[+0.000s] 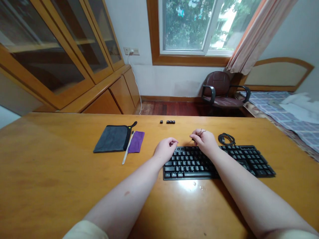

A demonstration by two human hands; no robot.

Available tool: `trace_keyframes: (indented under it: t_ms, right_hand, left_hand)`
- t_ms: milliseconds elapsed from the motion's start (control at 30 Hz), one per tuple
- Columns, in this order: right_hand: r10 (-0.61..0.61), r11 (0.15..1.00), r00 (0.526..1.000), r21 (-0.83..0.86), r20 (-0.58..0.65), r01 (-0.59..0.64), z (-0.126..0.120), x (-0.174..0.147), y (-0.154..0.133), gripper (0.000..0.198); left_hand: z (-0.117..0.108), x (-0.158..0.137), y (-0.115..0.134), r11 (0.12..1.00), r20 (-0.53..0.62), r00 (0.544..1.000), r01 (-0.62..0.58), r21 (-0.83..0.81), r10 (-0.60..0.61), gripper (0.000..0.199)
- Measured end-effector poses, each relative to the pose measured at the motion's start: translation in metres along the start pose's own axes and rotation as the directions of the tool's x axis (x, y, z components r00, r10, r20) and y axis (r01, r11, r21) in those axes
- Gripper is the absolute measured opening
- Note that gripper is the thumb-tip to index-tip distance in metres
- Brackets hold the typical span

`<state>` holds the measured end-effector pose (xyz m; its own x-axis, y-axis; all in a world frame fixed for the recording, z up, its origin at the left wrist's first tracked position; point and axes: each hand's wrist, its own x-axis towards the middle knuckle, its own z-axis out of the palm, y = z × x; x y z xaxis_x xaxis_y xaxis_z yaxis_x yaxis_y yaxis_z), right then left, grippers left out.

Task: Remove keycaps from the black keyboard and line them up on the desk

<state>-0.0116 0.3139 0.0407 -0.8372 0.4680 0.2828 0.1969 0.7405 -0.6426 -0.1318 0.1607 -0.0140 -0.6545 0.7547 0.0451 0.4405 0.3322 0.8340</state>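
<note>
A black keyboard [196,174] lies flat on the wooden desk under both my hands. My left hand [166,148] is at its back left corner, fingers curled together; whether they grip the edge or a small thing is hidden. Over the back row of keys, my right hand [203,141] pinches a small dark piece [192,139] between thumb and fingers, too small to name. A thin line shows just below that piece. Beyond the keyboard, one loose black keycap [161,122] sits apart from a short row of keycaps [170,122].
Left of the keyboard lie a dark grey zip pouch [112,137], a purple cloth [136,142] and a pale-handled brush [126,152]. The keyboard's coiled cable [226,138] rests behind it. Past the desk [74,186] stand an office chair [219,89] and a bed [279,99].
</note>
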Motion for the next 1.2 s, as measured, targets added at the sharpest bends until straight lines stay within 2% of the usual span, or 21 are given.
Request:
trace_keyframes:
  t_ms: [333,600,767,967,1100,1200]
  right_hand:
    - [0.025,0.995,0.994,0.095,0.103,-0.035,0.015,0.005,0.012,0.025]
    - [-0.194,0.978,0.966,0.104,0.169,0.178,0.016,0.004,0.01,0.034]
    - [-0.248,0.965,0.936,0.145,0.251,0.217,0.018,0.002,0.01,0.033]
    - [-0.216,0.975,0.947,0.006,0.238,0.221,0.015,0.001,0.007,0.025]
    - [-0.186,0.964,0.934,-0.13,0.304,0.234,0.016,0.001,0.007,0.024]
    - [-0.182,0.961,0.928,-0.142,0.324,0.238,0.018,0.001,0.007,0.025]
  left_hand:
    - [-0.001,0.0,0.002,1.0,0.013,1.0,-0.004,-0.006,0.004,0.018]
    - [-0.002,-0.001,0.003,1.0,0.02,1.0,-0.008,-0.008,0.008,0.018]
    - [-0.002,0.0,0.003,1.0,0.024,1.0,-0.006,-0.006,0.006,0.017]
    - [-0.003,-0.001,0.004,0.998,0.044,0.998,-0.043,0.044,0.041,0.021]
    - [-0.005,-0.001,0.008,0.985,0.103,0.988,-0.13,0.113,0.119,0.023]
    - [-0.006,-0.001,0.01,0.977,0.12,0.985,-0.142,0.161,0.123,0.022]
